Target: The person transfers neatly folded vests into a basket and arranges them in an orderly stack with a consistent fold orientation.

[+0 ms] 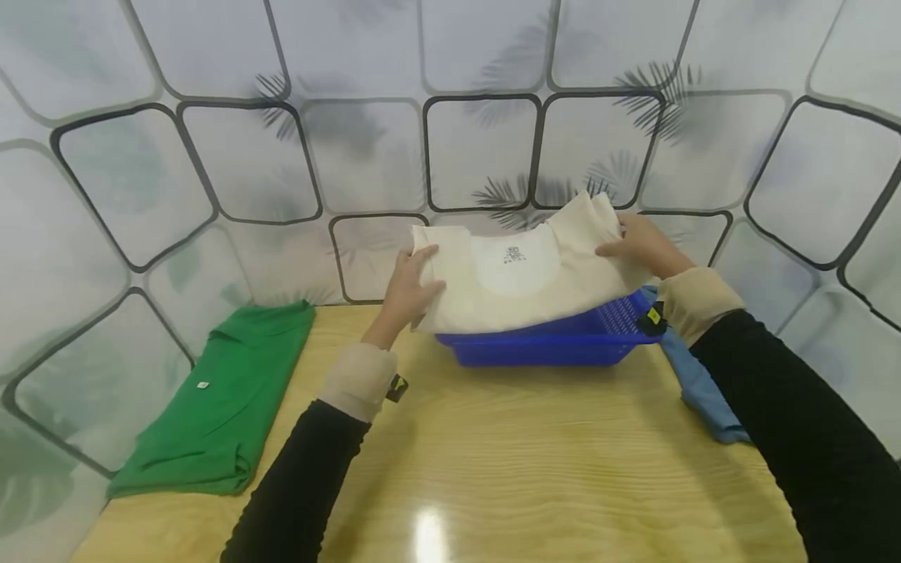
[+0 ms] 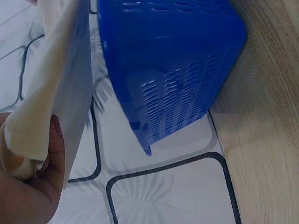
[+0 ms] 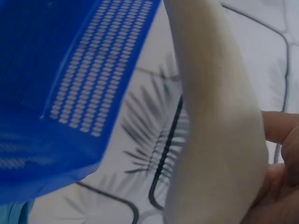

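Note:
Both hands hold up a cream folded cloth garment point(image 1: 450, 293) with a small dark print on a paler patch, above a blue plastic basket point(image 1: 542, 352). My left hand point(image 1: 408, 289) grips its left edge, thumb on the near face; in the left wrist view the fingers point(image 2: 57, 154) curl round the rolled fabric. At the upper right corner, my right hand point(image 1: 644, 244) pinches the cloth, which tilts higher on that side. The right wrist view shows the cloth point(image 3: 215, 116) beside the basket's perforated wall point(image 3: 100, 70), with the right hand partly cut off by the frame.
A folded green garment point(image 1: 218, 399) lies at the left of the wooden table point(image 1: 507, 469). Blue folded cloth point(image 1: 711, 391) lies at the right, partly behind the right arm. Patterned fabric walls point(image 1: 373, 156) enclose the table at the back and sides.

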The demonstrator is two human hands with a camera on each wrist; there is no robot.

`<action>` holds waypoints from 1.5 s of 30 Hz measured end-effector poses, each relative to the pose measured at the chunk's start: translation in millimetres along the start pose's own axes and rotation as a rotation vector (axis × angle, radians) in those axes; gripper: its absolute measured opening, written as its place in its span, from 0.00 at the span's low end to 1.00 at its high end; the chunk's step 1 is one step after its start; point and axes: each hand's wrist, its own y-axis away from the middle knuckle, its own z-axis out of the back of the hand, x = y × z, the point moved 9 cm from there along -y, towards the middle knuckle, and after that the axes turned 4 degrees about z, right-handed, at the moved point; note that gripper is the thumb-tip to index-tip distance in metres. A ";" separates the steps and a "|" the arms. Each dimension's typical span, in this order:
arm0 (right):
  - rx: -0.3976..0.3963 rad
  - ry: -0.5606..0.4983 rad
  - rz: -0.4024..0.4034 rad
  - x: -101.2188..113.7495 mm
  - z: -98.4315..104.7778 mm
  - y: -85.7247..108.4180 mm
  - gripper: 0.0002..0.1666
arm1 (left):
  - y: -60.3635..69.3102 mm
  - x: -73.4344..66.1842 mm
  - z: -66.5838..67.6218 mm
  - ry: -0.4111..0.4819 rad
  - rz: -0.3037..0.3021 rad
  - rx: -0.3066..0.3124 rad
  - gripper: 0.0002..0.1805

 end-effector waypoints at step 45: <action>0.064 0.372 0.250 -74.3 -87.8 -7.5 0.16 | -26.9 24.1 -110.2 -0.897 -0.051 0.343 0.31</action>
